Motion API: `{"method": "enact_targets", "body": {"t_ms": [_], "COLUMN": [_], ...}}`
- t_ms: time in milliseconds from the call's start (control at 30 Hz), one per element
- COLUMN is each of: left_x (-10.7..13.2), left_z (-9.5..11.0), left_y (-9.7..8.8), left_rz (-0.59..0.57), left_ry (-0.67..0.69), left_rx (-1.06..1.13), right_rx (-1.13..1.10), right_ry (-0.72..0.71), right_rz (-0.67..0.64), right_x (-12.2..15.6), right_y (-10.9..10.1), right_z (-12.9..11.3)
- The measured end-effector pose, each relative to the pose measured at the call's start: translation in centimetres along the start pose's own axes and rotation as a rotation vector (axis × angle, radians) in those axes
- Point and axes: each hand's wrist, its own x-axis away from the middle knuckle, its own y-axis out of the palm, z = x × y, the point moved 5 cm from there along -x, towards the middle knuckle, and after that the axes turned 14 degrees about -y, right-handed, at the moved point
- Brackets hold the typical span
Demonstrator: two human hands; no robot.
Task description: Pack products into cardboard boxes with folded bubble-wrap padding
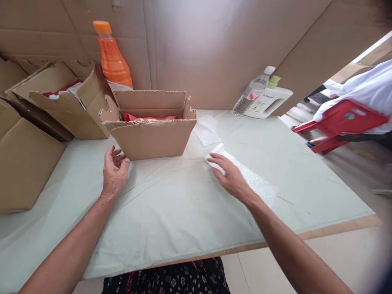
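My left hand (114,171) hovers just in front of an open cardboard box (151,139), fingers loosely curled and holding nothing. Red packets (150,118) show inside the box. My right hand (230,176) lies flat, fingers stretched out, on a strip of clear bubble wrap (259,183) that rests on the pale green table cover (171,204). A second, smaller piece of bubble wrap (206,131) lies to the right of the box.
More cardboard boxes (64,102) stand at the left, one large closed box (24,163) nearest me. An orange drink bottle (112,57) stands behind them. A clear bottle (252,92) and a white jug (271,102) lean against the cardboard wall. Beside the table, another person sits on a red stool (343,122).
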Motion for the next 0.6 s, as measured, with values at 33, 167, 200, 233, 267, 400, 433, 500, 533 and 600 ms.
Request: {"method": "enact_targets", "body": {"t_ms": [33,167,200,233,267,400,433,500,533,600], "left_x": [0.0,-0.2,-0.2,-0.3,-0.3,1.2,2.2,4.9,6.6,10.4], "left_z": [-0.2,-0.5,-0.5,-0.4,-0.3,1.7,2.5,4.4,5.1,6.2], "left_y": [-0.1,-0.1,-0.1,-0.1,-0.1,-1.2,-1.7,-2.9,-3.3,-3.3], "left_rz": [0.010,0.025,0.029,0.032,0.034,0.075,0.097,0.126,0.122,0.031], "left_ry": [-0.016,-0.054,-0.062,-0.070,-0.081,-0.080,-0.044,0.044,0.088,0.177], "left_rx": [0.002,0.021,0.027,0.035,0.041,-0.062,-0.118,-0.235,-0.285,-0.371], "right_rx": [0.096,0.462,0.510,0.536,0.546,0.524,0.490,0.360,0.269,0.052], "right_ry": [0.025,0.115,0.123,0.125,0.122,0.088,0.067,0.017,0.000,0.002], "right_rz": [-0.018,-0.184,-0.234,-0.271,-0.284,-0.131,-0.097,-0.083,-0.095,-0.121], "right_x": [2.3,11.4,13.1,14.4,15.3,14.9,14.2,12.7,12.0,10.9], "right_y": [-2.1,-8.4,-9.1,-9.3,-9.3,-8.3,-8.1,-7.5,-7.3,-6.7], "right_z": [1.1,5.2,5.8,6.1,6.3,4.9,4.0,1.5,0.0,-3.3]}}
